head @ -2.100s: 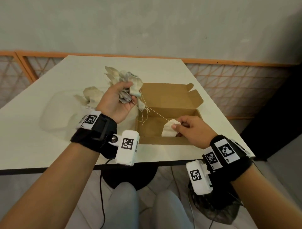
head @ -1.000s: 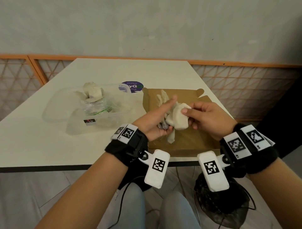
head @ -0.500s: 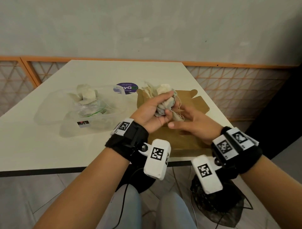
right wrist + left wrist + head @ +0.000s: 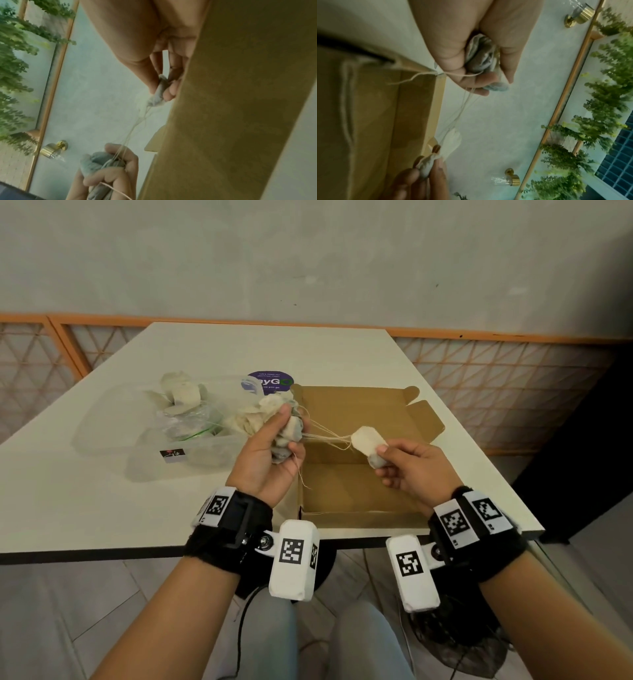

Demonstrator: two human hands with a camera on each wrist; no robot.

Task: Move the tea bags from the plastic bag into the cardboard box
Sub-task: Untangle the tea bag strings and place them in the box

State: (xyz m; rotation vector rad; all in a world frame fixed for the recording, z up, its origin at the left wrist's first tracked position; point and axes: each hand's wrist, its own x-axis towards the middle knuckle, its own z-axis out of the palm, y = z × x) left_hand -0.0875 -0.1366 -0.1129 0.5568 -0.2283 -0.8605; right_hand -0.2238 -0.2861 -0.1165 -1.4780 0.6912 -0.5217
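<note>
Two hands are hovering over the open cardboard box (image 4: 346, 474), which is lying at the near edge of the worktop (image 4: 85, 508). The right hand (image 4: 411, 470) is pinching one tea bag (image 4: 368, 445) between thumb and fingers above the box. Thin strings (image 4: 325, 434) are running from it to the bunch of tea bags (image 4: 270, 419), too many to count, which the left hand (image 4: 265, 457) is gripping in a fist over the box's left wall. Farther left, the plastic bag (image 4: 144, 422) is lying flat, with a few tea bags remaining inside. Behind it, one purple sticker (image 4: 270, 380) is showing.
</note>
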